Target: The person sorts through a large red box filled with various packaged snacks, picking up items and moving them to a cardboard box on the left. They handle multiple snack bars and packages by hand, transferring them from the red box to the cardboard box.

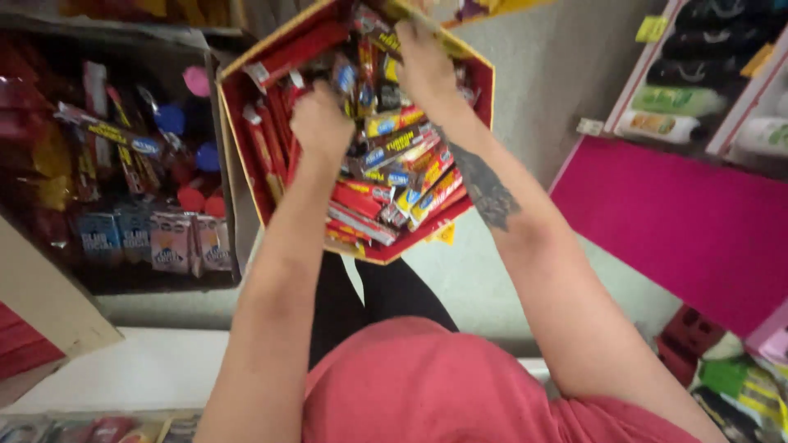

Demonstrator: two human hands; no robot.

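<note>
I judged the sorting mid-way: my left hand [322, 123] gripped wrapped bars inside the red-and-yellow cardboard box [480, 90]; my right hand [424, 61] clutched more, needing a careful lift.

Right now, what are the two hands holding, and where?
Both hands, left hand and right hand, are down among the snack packets in the red box; motion blur hides any actual grip.

Tight inside the box, open floor around it

We see the red box [480, 90] packed with snack packets [402, 164], so our left hand [322, 123] and right hand [425, 66] find little room between them. The cardboard box [123, 164] crowds the left, the pink shelf [673, 213] blocks the right; grey floor [542, 74] between lies open.
</note>
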